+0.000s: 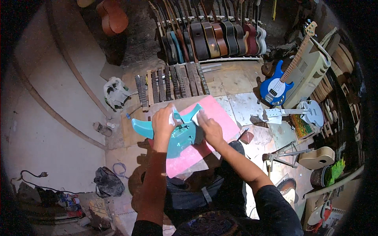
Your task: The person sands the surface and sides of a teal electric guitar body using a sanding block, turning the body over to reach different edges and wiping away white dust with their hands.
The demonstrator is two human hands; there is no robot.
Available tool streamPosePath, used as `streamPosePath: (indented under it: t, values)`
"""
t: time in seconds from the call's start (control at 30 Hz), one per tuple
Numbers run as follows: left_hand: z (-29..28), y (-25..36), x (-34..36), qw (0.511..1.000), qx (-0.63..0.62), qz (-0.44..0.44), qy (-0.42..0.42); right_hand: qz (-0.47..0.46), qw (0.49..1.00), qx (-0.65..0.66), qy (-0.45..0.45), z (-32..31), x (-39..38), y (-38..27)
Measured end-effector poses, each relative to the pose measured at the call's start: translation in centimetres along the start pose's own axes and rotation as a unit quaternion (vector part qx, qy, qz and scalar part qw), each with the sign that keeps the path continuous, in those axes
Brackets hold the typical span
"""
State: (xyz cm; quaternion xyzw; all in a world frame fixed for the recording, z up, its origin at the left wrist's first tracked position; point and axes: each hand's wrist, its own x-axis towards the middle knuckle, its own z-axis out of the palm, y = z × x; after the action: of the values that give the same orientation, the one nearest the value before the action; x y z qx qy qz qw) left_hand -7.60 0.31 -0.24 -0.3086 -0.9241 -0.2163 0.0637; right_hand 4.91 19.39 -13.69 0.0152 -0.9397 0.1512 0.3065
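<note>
A teal electric guitar body (pixel 183 141) with cut-out cavities lies flat on a pink board (pixel 222 118) in front of me. My left hand (pixel 161 121) rests over the body's upper left part, its fingers closed around a crumpled white cloth (pixel 171 117). On the right side, my right hand (pixel 211 129) presses another white piece, a cloth or paper (pixel 195 117), against the body near its right horn. The fingers of that hand are bent and partly blurred. Both forearms hide some of the body's edges.
Several guitar necks (pixel 173 82) lie in a row beyond the board. Behind them stands a rack of acoustic guitars (pixel 218 37). At right are a blue bass (pixel 275 86), a pale guitar (pixel 313 113) and a metal stand (pixel 285 154). Plastic bags (pixel 115 92) sit at left.
</note>
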Motion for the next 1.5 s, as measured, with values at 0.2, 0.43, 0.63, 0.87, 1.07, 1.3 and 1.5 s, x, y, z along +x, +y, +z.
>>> streamPosePath:
  t: [0.2,0.43,0.63,0.87,1.07,1.3,1.5]
  values:
    - [0.4,-0.7,0.2,1.0,-0.006,-0.001,-0.003,0.029,0.995,0.075,-0.062,-0.6,-0.6,-3.3]
    - [0.1,0.6,0.0,1.0,-0.008,-0.018,-0.008,0.113,0.991,0.021,-0.069,-2.2,1.4,-3.5]
    - [0.4,0.3,-0.3,1.0,-0.009,0.011,0.019,0.226,0.937,0.266,0.015,0.2,1.2,-11.2]
    - [0.8,-0.6,-0.5,1.0,-0.004,0.013,0.028,0.188,0.921,0.34,0.03,1.8,1.4,-9.2]
    - [0.4,0.4,-0.3,1.0,-0.015,-0.009,-0.008,0.233,0.95,0.199,0.062,0.6,1.5,-11.5]
    - [-0.2,0.4,-0.7,1.0,-0.025,0.002,0.017,0.231,0.958,0.171,0.019,1.7,0.9,-10.5]
    - [0.9,-0.7,-0.5,0.999,-0.017,0.009,0.035,0.14,0.977,0.149,0.065,3.7,-0.1,-12.1]
